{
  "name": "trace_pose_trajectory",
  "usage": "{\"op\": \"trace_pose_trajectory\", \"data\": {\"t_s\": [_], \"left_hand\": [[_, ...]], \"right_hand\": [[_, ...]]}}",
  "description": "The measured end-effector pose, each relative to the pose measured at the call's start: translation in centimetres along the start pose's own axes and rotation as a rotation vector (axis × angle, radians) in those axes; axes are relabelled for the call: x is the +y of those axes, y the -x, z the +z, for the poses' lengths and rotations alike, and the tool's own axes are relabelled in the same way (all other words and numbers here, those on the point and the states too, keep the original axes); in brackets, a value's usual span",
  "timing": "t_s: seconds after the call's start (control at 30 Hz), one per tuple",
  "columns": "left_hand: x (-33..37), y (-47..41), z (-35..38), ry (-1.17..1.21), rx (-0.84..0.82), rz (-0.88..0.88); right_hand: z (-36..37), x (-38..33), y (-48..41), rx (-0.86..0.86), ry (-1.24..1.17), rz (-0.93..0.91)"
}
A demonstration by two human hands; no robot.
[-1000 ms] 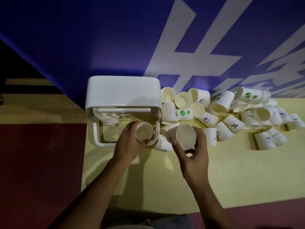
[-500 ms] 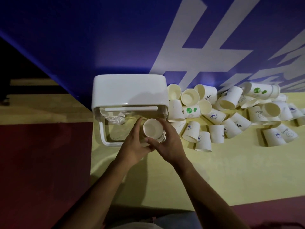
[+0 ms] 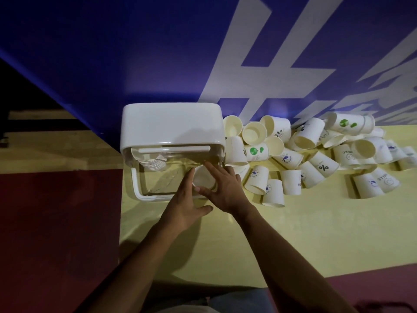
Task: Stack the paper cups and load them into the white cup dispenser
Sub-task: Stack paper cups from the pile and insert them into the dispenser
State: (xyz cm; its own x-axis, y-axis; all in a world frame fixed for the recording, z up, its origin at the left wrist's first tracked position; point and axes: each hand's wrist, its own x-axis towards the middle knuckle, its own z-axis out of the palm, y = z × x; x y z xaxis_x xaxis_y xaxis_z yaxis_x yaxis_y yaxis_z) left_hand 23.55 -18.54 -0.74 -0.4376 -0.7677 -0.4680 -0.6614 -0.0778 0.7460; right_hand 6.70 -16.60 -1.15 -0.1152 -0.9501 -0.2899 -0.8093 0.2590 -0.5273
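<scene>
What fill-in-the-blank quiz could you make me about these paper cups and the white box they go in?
1. The left hand and right hand meet around one paper cup at the white cup ___.
2. The loose cups lie piled to the ___ of the dispenser.
3. A stack of cups already sits inside it, on its ___ side.
4. The surface under the pile is ___.
Missing words: dispenser; right; left; yellow.
</scene>
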Motion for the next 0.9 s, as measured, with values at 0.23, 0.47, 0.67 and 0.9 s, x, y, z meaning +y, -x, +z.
{"op": "trace_pose_trajectory", "data": {"t_s": [0.23,0.47,0.67,0.9], "left_hand": [[2.7,3.4,0.1,-0.094,0.35,0.069],[12.7,0.8,7.2,-0.265,0.2,0.361],[22.4,-8.4,15.2,-0.397,0.118,0.435],[26.6,-18.5,22.0,-0.496,0.328,0.127]], "right_hand": [[-1.2,1.1,4.1,0.202,-0.236,0.032],[-4.3,9.6,12.2,0.376,-0.484,0.463],[-8.2,18.2,17.4,0.364,-0.554,0.573],[-11.7,26.3,21.3,0.343,-0.647,0.625]]}}
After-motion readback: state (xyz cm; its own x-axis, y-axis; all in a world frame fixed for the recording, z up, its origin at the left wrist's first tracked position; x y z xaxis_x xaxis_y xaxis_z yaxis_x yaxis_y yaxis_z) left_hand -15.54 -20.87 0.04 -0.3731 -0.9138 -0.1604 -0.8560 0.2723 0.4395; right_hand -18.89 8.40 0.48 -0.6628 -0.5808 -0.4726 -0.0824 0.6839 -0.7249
